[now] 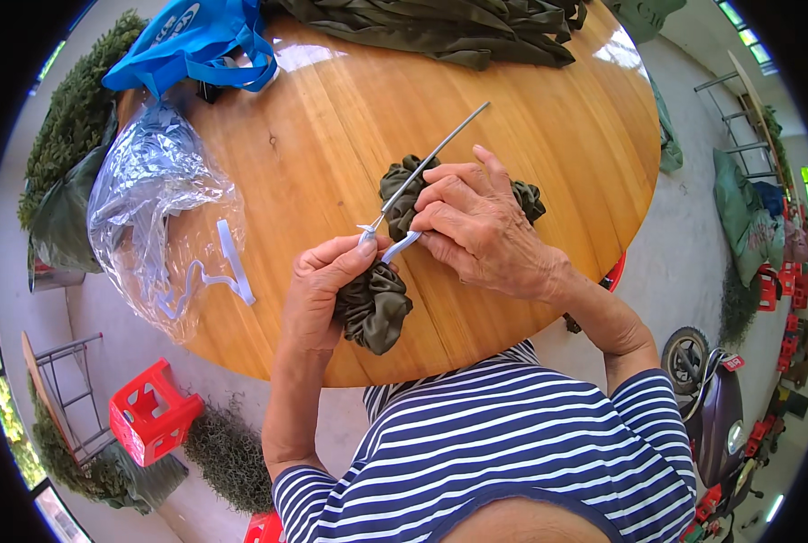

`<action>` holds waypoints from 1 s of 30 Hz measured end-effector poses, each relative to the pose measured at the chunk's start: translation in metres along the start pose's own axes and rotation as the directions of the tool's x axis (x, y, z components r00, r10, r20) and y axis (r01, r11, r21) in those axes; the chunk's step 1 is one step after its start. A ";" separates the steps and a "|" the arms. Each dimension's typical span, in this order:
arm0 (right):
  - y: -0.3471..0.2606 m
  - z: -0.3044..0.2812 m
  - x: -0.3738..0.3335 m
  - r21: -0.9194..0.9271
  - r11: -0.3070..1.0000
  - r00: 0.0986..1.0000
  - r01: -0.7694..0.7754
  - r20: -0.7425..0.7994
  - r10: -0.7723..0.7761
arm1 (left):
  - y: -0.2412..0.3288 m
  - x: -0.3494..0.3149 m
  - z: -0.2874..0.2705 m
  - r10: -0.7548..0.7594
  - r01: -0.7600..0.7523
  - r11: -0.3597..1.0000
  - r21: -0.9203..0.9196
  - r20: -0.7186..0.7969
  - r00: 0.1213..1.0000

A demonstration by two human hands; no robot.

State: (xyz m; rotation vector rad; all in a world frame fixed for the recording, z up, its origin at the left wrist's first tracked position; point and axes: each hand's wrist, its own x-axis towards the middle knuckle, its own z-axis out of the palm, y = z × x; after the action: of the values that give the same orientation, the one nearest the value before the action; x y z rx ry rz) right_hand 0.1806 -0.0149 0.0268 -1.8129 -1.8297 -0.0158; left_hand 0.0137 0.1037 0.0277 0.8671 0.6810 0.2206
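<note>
A dark olive gathered fabric tube [374, 308] curves between my hands above the wooden table. My left hand [327, 281] is closed, thumb and fingers pinching one end of a white elastic band [402, 246] beside the fabric's opening. The tip of a thin metal rod [440, 149] meets the elastic at my left fingertips. The rod slants up and away to the right, and I cannot make out how it is joined to the elastic. With thumb and index finger my right hand [481, 226] pinches the elastic's other part, its palm over the fabric, which shows again beyond my fingers.
On the round wooden table [513, 317], a clear plastic bag [142, 199] holds pale elastic strips, some trailing out. A blue bag [196, 45] and a pile of olive fabric strips [440, 27] lie at the far edge. A red stool [155, 412] stands at left.
</note>
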 end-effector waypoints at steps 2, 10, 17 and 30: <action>0.000 0.000 0.001 0.042 0.999 0.999 -0.010 0.037 0.009 | 0.001 0.001 0.000 -0.004 0.004 1.000 0.013 -0.010 1.000; 0.002 -0.004 0.006 0.102 0.994 0.992 0.034 0.121 -0.047 | -0.002 -0.001 0.016 0.049 -0.032 0.975 0.219 -0.074 0.996; 0.009 -0.010 0.011 0.286 0.958 0.959 0.033 0.259 -0.111 | -0.008 -0.002 0.012 0.125 -0.117 0.919 0.378 0.002 0.992; 0.017 -0.010 0.019 0.324 0.944 0.917 0.057 0.357 -0.177 | -0.005 0.001 0.006 -0.094 0.076 0.988 0.132 0.130 0.987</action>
State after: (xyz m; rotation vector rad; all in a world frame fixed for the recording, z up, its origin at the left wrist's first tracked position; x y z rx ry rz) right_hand 0.2013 0.0004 0.0370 -1.5578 -2.0655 0.5870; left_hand 0.0178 0.0971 0.0264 0.9627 0.6076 0.0409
